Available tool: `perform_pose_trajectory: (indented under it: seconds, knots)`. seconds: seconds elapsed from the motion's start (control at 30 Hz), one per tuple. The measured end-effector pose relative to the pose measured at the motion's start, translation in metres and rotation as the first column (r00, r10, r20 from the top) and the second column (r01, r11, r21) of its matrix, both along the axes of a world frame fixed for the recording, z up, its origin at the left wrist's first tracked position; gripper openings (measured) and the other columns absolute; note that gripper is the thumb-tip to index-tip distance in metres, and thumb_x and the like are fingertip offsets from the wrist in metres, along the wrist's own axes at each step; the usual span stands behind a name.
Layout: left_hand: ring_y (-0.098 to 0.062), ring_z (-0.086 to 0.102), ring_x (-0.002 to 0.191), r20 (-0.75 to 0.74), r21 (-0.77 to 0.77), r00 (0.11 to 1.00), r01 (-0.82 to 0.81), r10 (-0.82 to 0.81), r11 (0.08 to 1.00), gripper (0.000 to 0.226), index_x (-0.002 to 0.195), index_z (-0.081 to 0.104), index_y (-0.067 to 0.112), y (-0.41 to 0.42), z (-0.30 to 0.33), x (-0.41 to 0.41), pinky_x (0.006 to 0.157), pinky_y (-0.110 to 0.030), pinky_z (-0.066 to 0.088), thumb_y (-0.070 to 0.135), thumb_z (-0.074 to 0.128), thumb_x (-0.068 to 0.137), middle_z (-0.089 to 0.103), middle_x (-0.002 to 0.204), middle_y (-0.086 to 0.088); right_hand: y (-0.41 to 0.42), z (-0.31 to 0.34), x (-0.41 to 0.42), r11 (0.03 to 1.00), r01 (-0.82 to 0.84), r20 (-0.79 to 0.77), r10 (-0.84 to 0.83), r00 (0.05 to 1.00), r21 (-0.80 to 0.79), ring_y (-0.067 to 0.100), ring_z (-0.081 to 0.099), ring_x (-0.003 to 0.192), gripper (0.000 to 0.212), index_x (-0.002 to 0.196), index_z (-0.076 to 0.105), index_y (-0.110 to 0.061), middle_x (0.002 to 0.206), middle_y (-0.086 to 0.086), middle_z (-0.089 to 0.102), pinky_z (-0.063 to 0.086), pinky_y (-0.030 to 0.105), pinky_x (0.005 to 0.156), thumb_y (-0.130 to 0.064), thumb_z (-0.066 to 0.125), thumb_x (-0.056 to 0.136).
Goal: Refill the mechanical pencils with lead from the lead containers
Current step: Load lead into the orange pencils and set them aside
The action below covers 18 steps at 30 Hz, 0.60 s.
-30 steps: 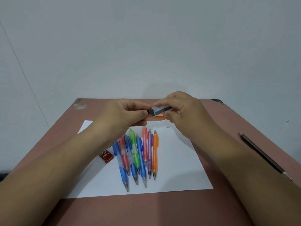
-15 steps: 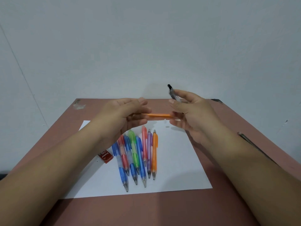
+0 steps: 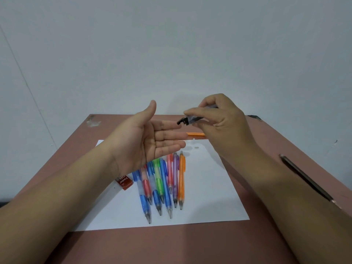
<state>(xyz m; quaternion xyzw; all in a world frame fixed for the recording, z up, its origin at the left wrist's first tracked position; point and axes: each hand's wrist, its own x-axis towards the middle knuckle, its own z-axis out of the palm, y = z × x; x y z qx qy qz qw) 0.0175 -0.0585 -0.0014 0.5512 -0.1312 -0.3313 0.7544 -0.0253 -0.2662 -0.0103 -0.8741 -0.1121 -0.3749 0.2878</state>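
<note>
Right hand (image 3: 219,121) pinching a clear lead container (image 3: 192,119), black cap end tipped down toward the left hand (image 3: 150,138), held flat, palm up, fingers straight, grasping nothing. Container mouth just above the left fingertips (image 3: 175,126); best tilted gently and tapped lightly so that only a few leads slide onto the palm, kept level and slightly cupped to stop rolling. Orange pencil (image 3: 196,134) lying behind the hands at the far edge of the white paper (image 3: 213,187). Row of coloured mechanical pencils (image 3: 162,183) below the left palm; red lead box (image 3: 124,182) just beside them. Open paper to the right; dark pencil (image 3: 304,176) near the right edge of the table (image 3: 171,246); far edge close behind.
</note>
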Motion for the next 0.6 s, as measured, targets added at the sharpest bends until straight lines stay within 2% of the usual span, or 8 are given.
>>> perform_pose_trajectory:
  seconds: [0.07,0.13,0.33,0.43,0.5,0.6]
  knots:
    - [-0.036,0.067,0.115,-0.017,0.004,0.999,0.039,-0.039,0.999,0.081,0.131,0.057,-0.003,-0.0001,-0.0004,0.0004,0.099,-0.04,0.052,0.066,0.032,0.098,0.068,0.123,-0.024,-0.004,-0.0024,0.0016,0.995,-0.014,0.056,0.019,0.998,-0.095,-0.002,0.052,0.1,0.033,0.115,0.077,-0.028,0.107,-0.007,0.054,0.043,0.004,0.085,-0.007,0.073,0.091]
    - [-0.037,0.066,0.117,-0.031,0.005,0.998,0.063,-0.063,0.998,0.082,0.132,0.056,-0.004,-0.0001,-0.0012,0.0006,0.102,-0.042,0.048,0.066,0.032,0.098,0.067,0.124,-0.025,-0.0065,-0.0042,0.0039,0.994,-0.015,0.06,0.022,0.998,-0.107,0.002,0.052,0.1,0.031,0.114,0.077,-0.03,0.107,-0.008,0.054,0.043,0.005,0.084,-0.009,0.074,0.091]
    - [-0.038,0.067,0.115,-0.046,-0.031,0.997,0.065,-0.066,0.997,0.08,0.134,0.053,-0.005,-0.0014,-0.0015,0.0001,0.098,-0.04,0.053,0.064,0.035,0.098,0.067,0.125,-0.026,-0.0092,-0.0067,0.0069,0.995,-0.02,0.053,0.025,0.998,-0.103,-0.001,0.052,0.098,0.032,0.111,0.078,-0.03,0.106,-0.007,0.054,0.042,0.003,0.082,-0.006,0.075,0.089]
    - [-0.038,0.068,0.113,-0.052,-0.046,0.997,0.046,-0.049,0.998,0.079,0.133,0.054,-0.005,-0.001,-0.0008,-0.0004,0.094,-0.039,0.056,0.063,0.035,0.098,0.067,0.123,-0.027,-0.0078,-0.0072,0.0073,0.991,-0.018,0.027,0.021,0.999,-0.129,0.007,0.054,0.098,0.039,0.119,0.075,-0.032,0.103,-0.007,0.053,0.048,0.011,0.08,-0.005,0.074,0.09]
    - [-0.037,0.068,0.114,-0.047,-0.043,0.997,0.053,-0.055,0.998,0.079,0.131,0.056,-0.006,-0.0007,-0.0008,-0.0011,0.096,-0.039,0.055,0.063,0.035,0.098,0.067,0.123,-0.027,-0.007,-0.0057,0.0067,0.989,-0.006,-0.014,0.003,1.0,-0.149,0.01,0.053,0.096,0.052,0.132,0.066,-0.037,0.101,-0.006,0.052,0.052,0.02,0.079,-0.003,0.069,0.093]
    - [-0.037,0.067,0.115,-0.048,-0.034,0.997,0.062,-0.064,0.997,0.08,0.131,0.056,-0.006,-0.0004,-0.0013,-0.0009,0.1,-0.04,0.05,0.064,0.036,0.097,0.067,0.124,-0.027,-0.0058,-0.0013,0.0027,0.98,0.03,-0.075,-0.046,0.996,-0.198,0.007,0.051,0.095,0.07,0.149,0.042,-0.047,0.103,-0.007,0.051,0.05,0.014,0.081,-0.005,0.064,0.096]
